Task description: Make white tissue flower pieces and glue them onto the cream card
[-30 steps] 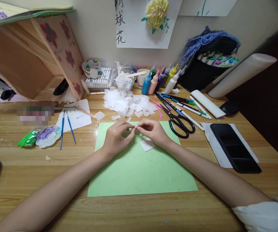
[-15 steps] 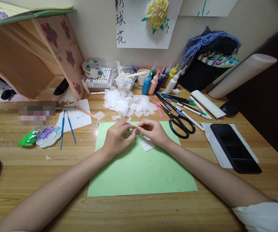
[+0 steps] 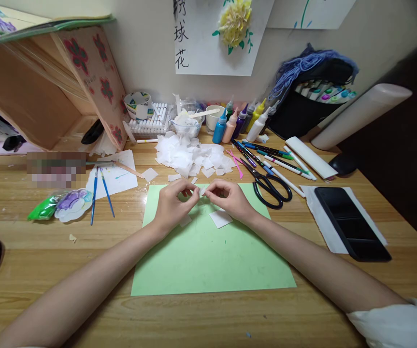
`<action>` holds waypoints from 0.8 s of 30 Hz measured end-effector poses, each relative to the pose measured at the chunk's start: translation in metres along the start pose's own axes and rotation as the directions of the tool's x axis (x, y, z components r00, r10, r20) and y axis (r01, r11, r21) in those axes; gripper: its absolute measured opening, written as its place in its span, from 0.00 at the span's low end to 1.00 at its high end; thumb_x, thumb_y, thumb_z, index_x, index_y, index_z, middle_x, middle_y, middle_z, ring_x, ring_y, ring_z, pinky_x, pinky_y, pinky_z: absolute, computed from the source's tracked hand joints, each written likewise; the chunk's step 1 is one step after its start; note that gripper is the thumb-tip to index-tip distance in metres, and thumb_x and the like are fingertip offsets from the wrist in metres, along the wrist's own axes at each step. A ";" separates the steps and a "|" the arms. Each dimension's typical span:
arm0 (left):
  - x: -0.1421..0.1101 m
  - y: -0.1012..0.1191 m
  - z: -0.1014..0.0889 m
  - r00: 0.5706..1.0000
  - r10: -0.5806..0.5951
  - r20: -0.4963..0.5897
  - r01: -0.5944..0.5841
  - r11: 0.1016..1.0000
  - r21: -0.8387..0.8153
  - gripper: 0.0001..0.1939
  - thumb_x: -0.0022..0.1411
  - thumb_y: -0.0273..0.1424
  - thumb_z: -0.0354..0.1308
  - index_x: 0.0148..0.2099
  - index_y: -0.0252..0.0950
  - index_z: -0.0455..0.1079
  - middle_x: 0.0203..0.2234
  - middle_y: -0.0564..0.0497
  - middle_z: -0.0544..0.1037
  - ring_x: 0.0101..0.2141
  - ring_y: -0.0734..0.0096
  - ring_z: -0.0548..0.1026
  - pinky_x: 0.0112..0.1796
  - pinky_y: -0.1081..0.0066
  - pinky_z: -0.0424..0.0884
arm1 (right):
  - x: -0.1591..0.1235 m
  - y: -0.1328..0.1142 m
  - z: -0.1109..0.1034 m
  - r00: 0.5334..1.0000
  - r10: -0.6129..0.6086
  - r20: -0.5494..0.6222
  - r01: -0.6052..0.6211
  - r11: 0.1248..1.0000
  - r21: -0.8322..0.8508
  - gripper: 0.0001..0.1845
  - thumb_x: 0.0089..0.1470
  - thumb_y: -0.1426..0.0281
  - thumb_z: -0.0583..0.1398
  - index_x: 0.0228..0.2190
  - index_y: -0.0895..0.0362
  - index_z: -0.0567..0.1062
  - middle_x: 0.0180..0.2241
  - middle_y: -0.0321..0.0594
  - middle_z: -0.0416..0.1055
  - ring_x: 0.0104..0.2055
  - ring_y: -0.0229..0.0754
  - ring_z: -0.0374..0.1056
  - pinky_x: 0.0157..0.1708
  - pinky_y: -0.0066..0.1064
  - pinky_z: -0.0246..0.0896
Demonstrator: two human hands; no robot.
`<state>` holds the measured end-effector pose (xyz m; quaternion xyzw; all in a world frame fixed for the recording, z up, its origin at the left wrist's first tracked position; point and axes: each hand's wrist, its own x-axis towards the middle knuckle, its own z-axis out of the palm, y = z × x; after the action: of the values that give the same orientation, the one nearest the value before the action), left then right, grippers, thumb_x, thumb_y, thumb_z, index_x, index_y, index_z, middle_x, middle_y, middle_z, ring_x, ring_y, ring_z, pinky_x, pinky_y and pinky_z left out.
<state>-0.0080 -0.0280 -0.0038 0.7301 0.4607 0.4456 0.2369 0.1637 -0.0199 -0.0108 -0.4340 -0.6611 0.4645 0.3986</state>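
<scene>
My left hand [image 3: 176,202] and my right hand [image 3: 229,198] meet over the upper part of a green sheet of paper [image 3: 215,263]. Pinched between the fingertips of both is a small white piece of paper [image 3: 203,191]. Below my right hand a white paper square [image 3: 220,218] lies flat on the green sheet. Another pale scrap [image 3: 185,221] shows partly from under my left hand. Just beyond the sheet's far edge is a heap of white paper pieces [image 3: 190,153].
Black-handled scissors [image 3: 270,188] lie at my right, beside several markers and pens [image 3: 284,166]. A phone [image 3: 351,222] rests farther right. Paint bottles [image 3: 232,124] and a glass bowl [image 3: 186,126] line the back. Two paintbrushes [image 3: 94,195] and a stained palette [image 3: 73,205] are left.
My fingertips have drawn slightly apart, so more of the small white paper between them shows. A pale scrap now shows under my left hand. The view has shifted slightly.
</scene>
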 end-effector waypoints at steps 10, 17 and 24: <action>0.006 -0.009 0.001 0.963 -0.249 -0.104 0.238 0.966 -0.102 0.08 0.59 0.33 0.54 0.29 0.36 0.66 0.23 0.54 0.71 0.25 0.75 0.69 0.28 0.75 0.65 | 0.000 0.001 -0.001 0.999 0.048 -0.020 -0.047 0.998 0.031 0.07 0.49 0.68 0.60 0.25 0.59 0.72 0.25 0.37 0.68 0.28 0.36 0.61 0.28 0.29 0.55; 0.005 -0.012 0.000 0.966 -0.236 -0.103 0.223 0.967 -0.122 0.08 0.60 0.33 0.53 0.29 0.36 0.65 0.23 0.54 0.70 0.25 0.75 0.68 0.28 0.74 0.65 | 0.000 0.001 0.000 0.999 0.038 -0.006 -0.038 0.999 -0.010 0.08 0.50 0.67 0.59 0.24 0.59 0.71 0.25 0.36 0.67 0.28 0.36 0.61 0.29 0.28 0.55; -0.001 0.000 0.000 0.999 -0.024 -0.031 0.025 0.999 0.040 0.06 0.59 0.29 0.53 0.29 0.36 0.63 0.24 0.54 0.68 0.26 0.75 0.66 0.29 0.73 0.63 | -0.001 -0.003 0.002 1.000 0.027 0.013 -0.026 0.995 -0.097 0.13 0.54 0.61 0.56 0.27 0.58 0.69 0.25 0.34 0.65 0.28 0.35 0.59 0.28 0.27 0.53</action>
<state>-0.0087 -0.0286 -0.0043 0.7221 0.4820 0.4446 0.2204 0.1617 -0.0224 -0.0083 -0.4581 -0.6799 0.4403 0.3660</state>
